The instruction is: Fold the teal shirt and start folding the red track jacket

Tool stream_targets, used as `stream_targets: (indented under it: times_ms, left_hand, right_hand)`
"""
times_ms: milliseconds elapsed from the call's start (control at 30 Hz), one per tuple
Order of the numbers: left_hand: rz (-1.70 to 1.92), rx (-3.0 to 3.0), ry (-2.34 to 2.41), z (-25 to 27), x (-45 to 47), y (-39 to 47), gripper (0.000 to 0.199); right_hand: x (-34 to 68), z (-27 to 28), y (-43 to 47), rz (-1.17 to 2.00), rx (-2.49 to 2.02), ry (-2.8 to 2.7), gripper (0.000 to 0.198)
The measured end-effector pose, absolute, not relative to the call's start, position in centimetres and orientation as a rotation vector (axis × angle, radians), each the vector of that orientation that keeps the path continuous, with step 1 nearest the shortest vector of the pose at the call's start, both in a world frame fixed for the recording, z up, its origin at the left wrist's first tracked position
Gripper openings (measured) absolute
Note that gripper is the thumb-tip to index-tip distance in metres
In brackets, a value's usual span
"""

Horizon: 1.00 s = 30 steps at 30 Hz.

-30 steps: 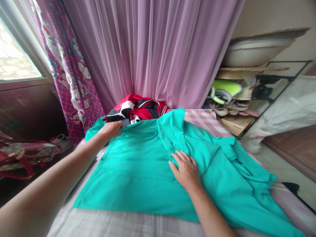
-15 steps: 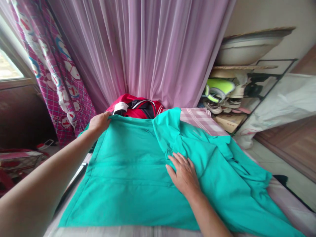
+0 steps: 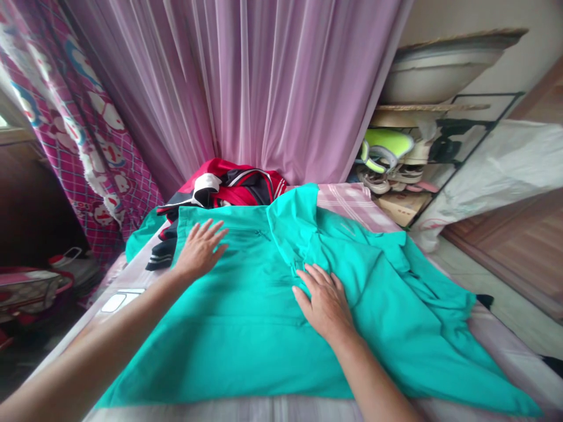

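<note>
A teal jacket lies spread over the table, one sleeve folded across its front and wrinkles running through its right half. My left hand, fingers spread, is at the jacket's upper left edge; whether it touches the cloth or hovers just over it I cannot tell. Flat on the cloth, by the end of the folded sleeve, rests my right hand with its fingers apart. Neither hand grips anything.
Behind the jacket sits a heap of red and dark clothes against the purple curtain. A pale checked cloth covers the table. To the right stands a rack holding shoes and a basin. A white-framed object lies at left.
My left hand has let go of the jacket's upper left edge and moved right and down, its fingers spreading. Dark striped clothing at left now shows. My right hand stays on the cloth.
</note>
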<state>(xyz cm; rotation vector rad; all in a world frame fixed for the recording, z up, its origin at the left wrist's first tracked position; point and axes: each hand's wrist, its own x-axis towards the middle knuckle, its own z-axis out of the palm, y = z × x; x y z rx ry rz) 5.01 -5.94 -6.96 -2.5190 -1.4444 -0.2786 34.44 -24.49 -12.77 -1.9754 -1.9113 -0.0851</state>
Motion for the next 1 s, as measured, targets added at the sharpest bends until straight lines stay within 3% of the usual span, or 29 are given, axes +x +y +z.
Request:
stream_targets:
  times_ms: [233,400,500,767,1000]
  left_hand:
    - [0.072,-2.451,-1.868,-8.0,4.0,-4.3,0.056]
    - [-0.224,-2.424,-1.680,-5.8,6.0,-4.1,0.048]
    - [-0.239,-2.517,-1.559,-6.2,7.8,-4.1,0.059]
    - [-0.099,-2.431,-1.962,-8.7,7.8,-0.5,0.079]
    - [-0.066,-2.260,-2.230,-8.1,7.6,0.6,0.116]
  right_hand:
    - [34.7,-13.2,-24.4,-0.140,-1.958,-1.923,0.040]
    - [34.7,-13.4,-24.3,-0.138,-1.949,-1.918,0.040]
    - [34.7,-13.3,-24.3,-0.126,-1.956,-1.919,0.041]
    - [34.6,-13.0,-24.5,-0.095,-1.972,-1.912,0.041]
    - [34.4,-12.8,-24.4,-0.074,-1.971,-1.899,0.040]
